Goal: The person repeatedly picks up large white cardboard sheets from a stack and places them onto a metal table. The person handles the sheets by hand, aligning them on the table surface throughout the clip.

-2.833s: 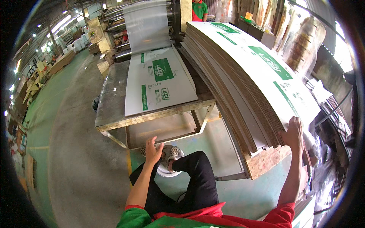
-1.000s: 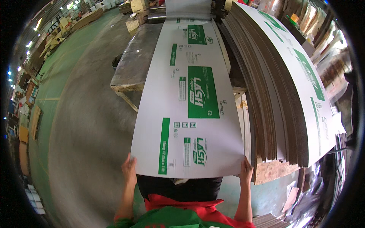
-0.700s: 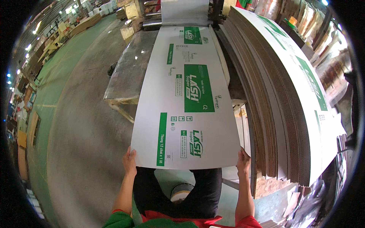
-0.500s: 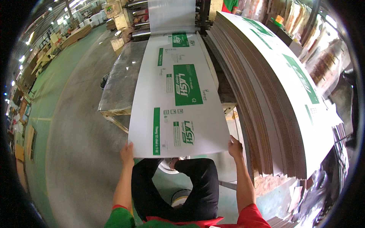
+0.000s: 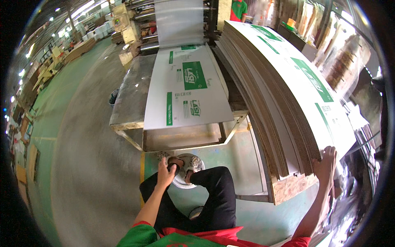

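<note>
A white cardboard sheet [image 5: 197, 113] with green print lies on the metal feed table [image 5: 131, 96], its far end under the machine's rollers [image 5: 149, 47]. Neither hand touches it. My left hand [image 5: 165, 176] is raised above my left knee, fingers apart and holding nothing. To the right stands a tall, curved stack of brown-edged cardboard sheets [image 5: 284, 117], topped by a printed white sheet [image 5: 294, 78]. My right hand [image 5: 325, 165] grips the near edge of that top sheet, thumb at the cut edge and fingers over the surface.
The stack rests on a wooden board [image 5: 294, 188]. My feet are on a round pale base [image 5: 185, 181] below the feed table. Another person [image 5: 238, 9] stands beyond the stack. Plastic-wrapped material [image 5: 345, 61] fills the far right.
Both hands have let go of the sheet on the feed table, which has moved farther into the machine. My right hand has swung right to the stack; my left has come inward.
</note>
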Available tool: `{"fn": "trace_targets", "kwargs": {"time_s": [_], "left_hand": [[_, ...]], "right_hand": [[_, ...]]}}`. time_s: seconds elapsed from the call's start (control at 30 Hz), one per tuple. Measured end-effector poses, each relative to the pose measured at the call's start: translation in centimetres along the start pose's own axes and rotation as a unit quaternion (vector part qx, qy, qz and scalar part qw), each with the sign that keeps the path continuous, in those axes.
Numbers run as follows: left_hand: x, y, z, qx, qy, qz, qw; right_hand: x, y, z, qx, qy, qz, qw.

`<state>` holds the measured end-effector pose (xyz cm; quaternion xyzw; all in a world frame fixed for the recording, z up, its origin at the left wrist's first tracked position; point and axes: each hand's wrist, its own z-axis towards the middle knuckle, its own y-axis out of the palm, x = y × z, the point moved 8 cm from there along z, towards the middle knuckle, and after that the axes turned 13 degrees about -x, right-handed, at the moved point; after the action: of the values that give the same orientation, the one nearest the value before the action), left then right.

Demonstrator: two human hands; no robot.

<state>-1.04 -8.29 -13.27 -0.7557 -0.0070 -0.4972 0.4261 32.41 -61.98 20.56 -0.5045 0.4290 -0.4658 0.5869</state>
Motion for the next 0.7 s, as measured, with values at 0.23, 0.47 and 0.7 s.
{"fn": "trace_targets", "kwargs": {"time_s": [0.23, 0.47, 0.7], "left_hand": [[5.8, 4.4, -4.9, -0.068, 0.056, -0.118, 0.989], [29.3, 10.0, -9.6, -0.416, 0.152, -0.489, 0.751], [34.9, 5.5, -12.1, -0.396, 0.126, -0.524, 0.744]], "right_hand": [[-1.0, -2.0, 0.5, 0.009, -0.016, -0.056, 0.998], [-13.7, -6.9, -13.1, 0.226, -0.294, -0.088, 0.925], [-2.8, -5.7, -20.0, 0.282, -0.256, 0.21, 0.9]]}}
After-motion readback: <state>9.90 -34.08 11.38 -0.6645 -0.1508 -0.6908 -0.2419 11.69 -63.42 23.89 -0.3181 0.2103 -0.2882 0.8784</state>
